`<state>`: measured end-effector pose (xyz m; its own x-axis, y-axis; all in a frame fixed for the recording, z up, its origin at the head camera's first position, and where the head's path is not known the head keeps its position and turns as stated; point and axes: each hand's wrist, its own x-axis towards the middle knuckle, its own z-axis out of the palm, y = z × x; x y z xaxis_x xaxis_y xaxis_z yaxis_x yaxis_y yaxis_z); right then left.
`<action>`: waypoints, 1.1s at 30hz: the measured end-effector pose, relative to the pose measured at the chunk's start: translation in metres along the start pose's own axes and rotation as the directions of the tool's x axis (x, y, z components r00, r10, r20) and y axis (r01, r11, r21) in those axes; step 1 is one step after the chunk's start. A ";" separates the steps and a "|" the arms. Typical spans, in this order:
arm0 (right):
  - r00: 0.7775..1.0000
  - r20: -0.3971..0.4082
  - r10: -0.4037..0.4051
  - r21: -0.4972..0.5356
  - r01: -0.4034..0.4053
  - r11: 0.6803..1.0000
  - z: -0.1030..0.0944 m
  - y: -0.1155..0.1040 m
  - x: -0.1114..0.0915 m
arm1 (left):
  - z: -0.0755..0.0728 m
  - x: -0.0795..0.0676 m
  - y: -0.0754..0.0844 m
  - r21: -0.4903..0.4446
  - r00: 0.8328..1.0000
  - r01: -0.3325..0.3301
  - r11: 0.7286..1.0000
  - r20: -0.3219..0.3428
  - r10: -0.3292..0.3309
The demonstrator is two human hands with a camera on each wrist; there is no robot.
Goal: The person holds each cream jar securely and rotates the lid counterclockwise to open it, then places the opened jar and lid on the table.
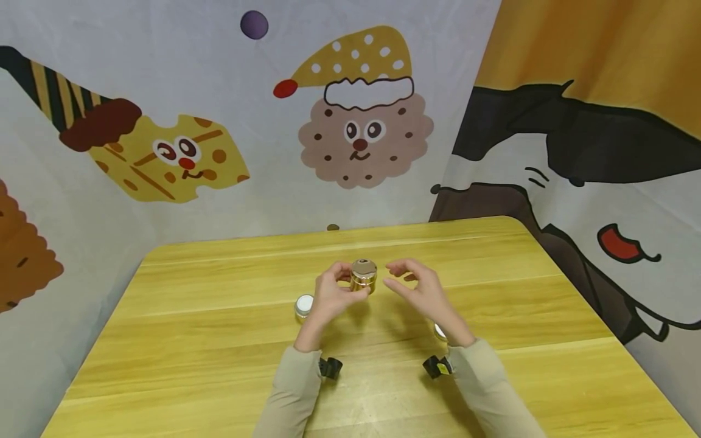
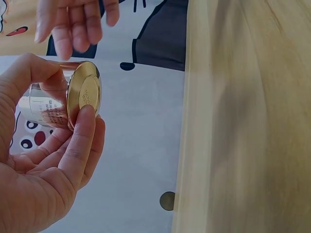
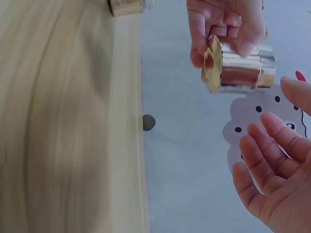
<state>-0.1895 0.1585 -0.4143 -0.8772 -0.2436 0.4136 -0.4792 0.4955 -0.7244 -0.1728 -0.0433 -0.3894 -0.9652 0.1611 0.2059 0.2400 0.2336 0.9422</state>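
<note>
- A small round jar with a white top and a shiny metallic wall (image 1: 303,305) stands on the yellow wooden tabletop (image 1: 191,340), left of the middle and just left of the left wrist.
- The left hand (image 1: 330,296) is raised over the middle of the tabletop, fingers and thumb curled round a shiny gold cylindrical jar with a gold lid (image 1: 363,275); in the left wrist view the thumb presses the lid's rim (image 2: 83,95) while the fingers wrap the mirrored wall.
- The gold jar is held clear of the tabletop, lid on, between the two hands.
- The right hand (image 1: 418,290) hovers just right of the jar, fingers loosely spread and relaxed, not touching it and holding nothing.
- Another small round jar (image 1: 439,331) shows partly behind the right wrist, on the tabletop.
</note>
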 end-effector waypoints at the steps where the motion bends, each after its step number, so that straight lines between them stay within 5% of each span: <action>1: 1.000 -0.003 0.000 0.012 0.000 1.000 0.002 -0.001 0.002 | 0.000 -0.001 0.001 0.001 1.000 -0.002 1.000 0.001 0.002; 13: 1.000 -0.001 0.019 0.040 -0.019 0.999 0.017 -0.015 0.014 | 0.002 -0.001 -0.001 -0.019 1.000 0.007 1.000 0.007 -0.007; 20: 1.000 0.003 0.020 0.004 -0.020 1.000 0.021 -0.018 0.017 | 0.011 0.008 -0.037 -0.038 1.000 0.010 0.999 0.003 -0.010; 33: 1.000 -0.016 -0.023 0.000 0.023 1.000 0.024 -0.022 0.018 | 0.011 0.009 -0.044 -0.051 1.000 -0.008 0.999 0.015 0.009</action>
<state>-0.1958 0.1236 -0.4038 -0.8655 -0.2416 0.4388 -0.4991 0.4899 -0.7147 -0.1907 -0.0412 -0.4315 -0.9614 0.1771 0.2105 0.2424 0.1835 0.9527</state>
